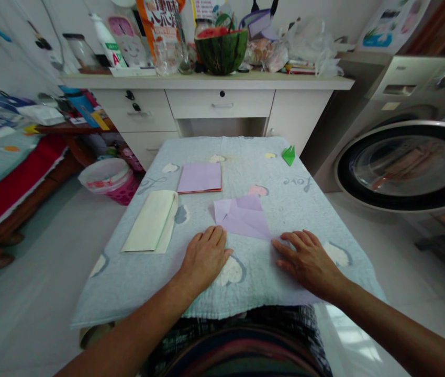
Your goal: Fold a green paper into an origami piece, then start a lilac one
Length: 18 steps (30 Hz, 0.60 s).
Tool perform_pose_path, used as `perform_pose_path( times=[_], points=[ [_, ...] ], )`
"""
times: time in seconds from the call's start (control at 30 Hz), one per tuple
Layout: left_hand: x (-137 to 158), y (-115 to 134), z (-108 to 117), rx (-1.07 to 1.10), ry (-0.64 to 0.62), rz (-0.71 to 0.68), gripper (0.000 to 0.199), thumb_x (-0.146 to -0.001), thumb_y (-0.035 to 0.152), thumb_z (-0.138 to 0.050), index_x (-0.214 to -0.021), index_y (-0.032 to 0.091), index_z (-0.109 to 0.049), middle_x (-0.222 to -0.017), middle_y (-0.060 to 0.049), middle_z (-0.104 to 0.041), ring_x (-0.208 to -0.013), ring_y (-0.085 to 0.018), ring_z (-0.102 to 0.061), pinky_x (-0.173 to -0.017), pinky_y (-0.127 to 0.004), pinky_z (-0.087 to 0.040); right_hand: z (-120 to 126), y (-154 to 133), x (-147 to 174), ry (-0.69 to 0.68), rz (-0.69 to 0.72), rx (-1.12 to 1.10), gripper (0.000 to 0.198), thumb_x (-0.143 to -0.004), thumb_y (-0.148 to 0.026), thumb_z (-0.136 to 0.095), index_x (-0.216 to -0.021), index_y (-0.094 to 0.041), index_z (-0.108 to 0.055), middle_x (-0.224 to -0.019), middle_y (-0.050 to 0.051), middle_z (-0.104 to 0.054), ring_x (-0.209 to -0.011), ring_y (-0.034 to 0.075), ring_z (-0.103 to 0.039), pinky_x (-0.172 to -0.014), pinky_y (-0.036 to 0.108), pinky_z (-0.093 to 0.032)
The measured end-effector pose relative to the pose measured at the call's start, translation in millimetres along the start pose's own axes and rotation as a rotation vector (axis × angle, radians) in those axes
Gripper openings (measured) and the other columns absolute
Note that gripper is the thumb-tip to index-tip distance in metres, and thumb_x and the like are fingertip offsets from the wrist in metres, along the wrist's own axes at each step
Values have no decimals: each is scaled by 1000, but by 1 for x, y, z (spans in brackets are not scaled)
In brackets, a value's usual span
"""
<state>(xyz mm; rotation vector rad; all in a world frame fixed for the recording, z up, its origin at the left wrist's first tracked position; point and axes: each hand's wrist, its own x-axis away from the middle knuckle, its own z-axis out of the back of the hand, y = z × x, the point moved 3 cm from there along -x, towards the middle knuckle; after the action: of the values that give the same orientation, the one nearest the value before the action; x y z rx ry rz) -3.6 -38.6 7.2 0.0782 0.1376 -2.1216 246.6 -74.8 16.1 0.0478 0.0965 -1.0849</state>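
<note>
Left hand (206,257) and right hand (304,262) rest palm-down at the near corners of the purple sheet (244,215); with undersides hidden, I cannot tell whether either grip pinches it.

- Two hands of mine: one left hand (206,256), one right hand (304,259).
- One creased purple paper sheet (244,215) just beyond them.
- One stack of square paper (200,177), far left on my table (242,152).
- One folded pale-green paper (149,222), nearer left.
- One folded green paper piece (289,155), far right.
- One cut watermelon (222,52), far.
- One washing machine (403,162), right.
- One pink wastebasket (124,191), left.
</note>
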Motion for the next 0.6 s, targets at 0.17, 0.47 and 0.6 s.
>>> perform_pose_path(
  times=[0.17,0.47,0.6],
  points=[
    [-11,-3,12,27,-20,-37,23,-87,35,-58,-99,16,-62,-103,-10,-63,-99,-27,-55,-84,-41,-44,14,15,-12,32,30,-155,18,-90,-32,-56,-94,-25,-72,-114,9,-62,-102,27,-56,-90,45,-45],
    [-55,16,22,195,-27,-166,41,-84,5,-45,-122,21,-48,-125,-7,-56,-96,-20,-59,-77,-32,-49,-1,38,-99,116,-193,-408,42,-84,-13,-50,-126,-8,-54,-114,17,-64,-95,22,-61,-91,40,-47],
    [-61,20,17,209,-79,-177,39,-85,5,-42,-119,23,-50,-103,-4,-59,-80,-18,-61,-65,-29,-49,-20,38,-116,261,-204,-490,51,-80,-6,-41,-130,-10,-50,-115,14,-65,-99,21,-59,-92,39,-46]
  ],
)
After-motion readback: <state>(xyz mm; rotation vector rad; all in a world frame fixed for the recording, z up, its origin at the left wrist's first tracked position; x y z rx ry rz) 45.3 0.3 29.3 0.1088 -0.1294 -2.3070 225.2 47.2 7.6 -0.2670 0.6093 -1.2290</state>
